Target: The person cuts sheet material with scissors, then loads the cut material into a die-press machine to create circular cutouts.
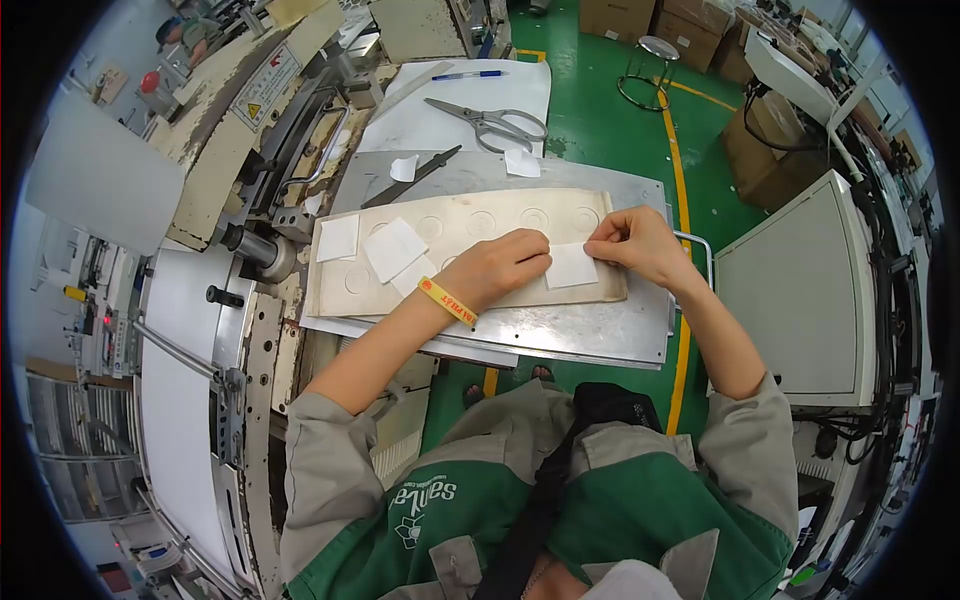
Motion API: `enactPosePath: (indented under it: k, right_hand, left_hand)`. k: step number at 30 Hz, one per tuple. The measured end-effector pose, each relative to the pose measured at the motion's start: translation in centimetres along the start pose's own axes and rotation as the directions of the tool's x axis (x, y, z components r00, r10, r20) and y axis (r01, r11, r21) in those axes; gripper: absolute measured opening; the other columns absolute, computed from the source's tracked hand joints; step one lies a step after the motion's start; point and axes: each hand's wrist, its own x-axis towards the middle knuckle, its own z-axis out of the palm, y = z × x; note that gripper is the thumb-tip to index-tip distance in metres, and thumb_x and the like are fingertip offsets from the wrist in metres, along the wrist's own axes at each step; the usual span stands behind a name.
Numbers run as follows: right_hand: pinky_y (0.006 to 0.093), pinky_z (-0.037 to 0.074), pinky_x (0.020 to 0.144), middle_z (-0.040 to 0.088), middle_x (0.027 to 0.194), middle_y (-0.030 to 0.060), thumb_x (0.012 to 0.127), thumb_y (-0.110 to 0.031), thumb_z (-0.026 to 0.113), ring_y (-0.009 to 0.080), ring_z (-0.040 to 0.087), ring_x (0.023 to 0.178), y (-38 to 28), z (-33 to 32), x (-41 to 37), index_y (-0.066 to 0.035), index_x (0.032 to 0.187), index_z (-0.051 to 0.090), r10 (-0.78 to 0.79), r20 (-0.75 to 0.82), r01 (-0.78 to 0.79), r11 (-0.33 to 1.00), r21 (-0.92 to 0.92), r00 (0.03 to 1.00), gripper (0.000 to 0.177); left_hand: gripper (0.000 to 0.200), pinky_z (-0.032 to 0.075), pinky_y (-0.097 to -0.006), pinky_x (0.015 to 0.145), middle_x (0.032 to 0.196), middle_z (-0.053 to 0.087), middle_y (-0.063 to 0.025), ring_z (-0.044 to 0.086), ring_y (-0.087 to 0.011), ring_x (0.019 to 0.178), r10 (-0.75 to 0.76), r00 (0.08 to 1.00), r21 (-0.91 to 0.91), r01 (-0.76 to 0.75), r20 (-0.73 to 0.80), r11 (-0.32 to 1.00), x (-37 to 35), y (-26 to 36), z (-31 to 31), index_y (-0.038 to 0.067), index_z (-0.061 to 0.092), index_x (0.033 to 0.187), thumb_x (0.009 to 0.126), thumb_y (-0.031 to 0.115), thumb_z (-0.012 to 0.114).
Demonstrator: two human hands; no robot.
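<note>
A pale board (480, 205) with rows of round marks lies on a metal plate (640, 330). My left hand (500, 268), with a yellow wristband, has its fingers closed at the left edge of a white square piece (571, 268). At that piece's upper right corner, my right hand (635, 245) pinches with thumb and forefinger. More white pieces (396, 248) lie at the left part of the board, one partly overlapping another beside my left wrist. Part of the board is hidden under my left hand.
Behind the board are scissors (490, 122), a dark pointed tool (412, 176), a blue pen (470, 75) and white scraps (522, 163). A machine (215, 130) stands left. A grey cabinet (800, 300) and a stool (657, 48) are at right. Another person (190, 36) is far left.
</note>
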Motion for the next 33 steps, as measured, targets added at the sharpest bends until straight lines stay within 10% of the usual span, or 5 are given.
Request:
enactPosePath:
  k: [8, 12, 25, 29, 33]
  right_hand:
    - [0.0213, 0.038, 0.052, 0.055, 0.059, -0.0021, 0.073, -0.01, 0.073, 0.0037, 0.048, 0.056, 0.2, 0.1, -0.3, -0.001, 0.085, 0.056, -0.089, -0.021, 0.09, 0.996, 0.013, 0.996, 0.022]
    - [0.0228, 0.037, 0.054, 0.053, 0.064, -0.0014, 0.079, -0.007, 0.067, 0.0059, 0.045, 0.058, -0.5, 0.5, -1.8, -0.003, 0.091, 0.061, -0.254, -0.058, 0.254, 0.967, -0.015, 0.965, 0.014]
    - [0.0231, 0.043, 0.058, 0.06, 0.07, 0.0029, 0.081, -0.008, 0.066, 0.0067, 0.052, 0.064, -5.3, -0.6, 1.8, 0.004, 0.085, 0.064, -0.382, 0.031, 0.381, 0.906, -0.184, 0.924, 0.013]
    - [0.0275, 0.048, 0.063, 0.066, 0.083, 0.0113, 0.085, -0.009, 0.062, 0.0186, 0.06, 0.068, -7.9, 3.5, 6.6, 0.003, 0.092, 0.066, -0.629, 0.06, 0.624, 0.749, -0.223, 0.775, 0.015]
    - [0.0384, 0.048, 0.078, 0.064, 0.101, 0.0154, 0.083, -0.005, 0.056, 0.0349, 0.06, 0.088, -9.3, 7.6, 13.2, 0.0, 0.101, 0.064, -0.748, 0.143, 0.737, 0.569, -0.365, 0.648, 0.021]
  left_hand:
    - [0.017, 0.042, -0.04, 0.094, 0.096, 0.057, -0.0109, 0.055, -0.0286, 0.103, -0.126, 0.992, 0.051, 0.126, 0.003, 0.991, 0.7, 2.1, -0.6, 0.003, 0.056, 0.088, 0.072, 0.004, 0.059]
    - [0.045, 0.033, -0.0444, 0.104, 0.123, 0.053, -0.0137, 0.049, -0.0273, 0.116, -0.199, 0.978, 0.048, 0.196, 0.069, 0.979, 0.5, 4.4, 0.1, 0.003, 0.052, 0.12, 0.078, 0.017, 0.06]
    - [0.051, 0.021, -0.0534, 0.108, 0.132, 0.045, -0.017, 0.039, -0.0308, 0.127, -0.284, 0.959, 0.08, 0.282, 0.019, 0.956, -1.0, 6.4, 1.4, 0.006, 0.049, 0.126, 0.086, 0.037, 0.058]
    - [0.019, 0.04, -0.0398, 0.095, 0.115, 0.059, -0.0137, 0.054, -0.0288, 0.109, -0.518, 0.811, -0.176, 0.487, -0.271, 0.856, -3.9, 5.1, -2.4, 0.004, 0.064, 0.101, 0.084, 0.009, 0.057]
    - [0.031, 0.037, -0.0398, 0.093, 0.118, 0.056, -0.0145, 0.05, -0.0307, 0.107, -0.689, 0.595, 0.08, 0.777, -0.414, 0.624, -8.4, 1.4, -6.7, 0.002, 0.06, 0.109, 0.081, 0.016, 0.061]
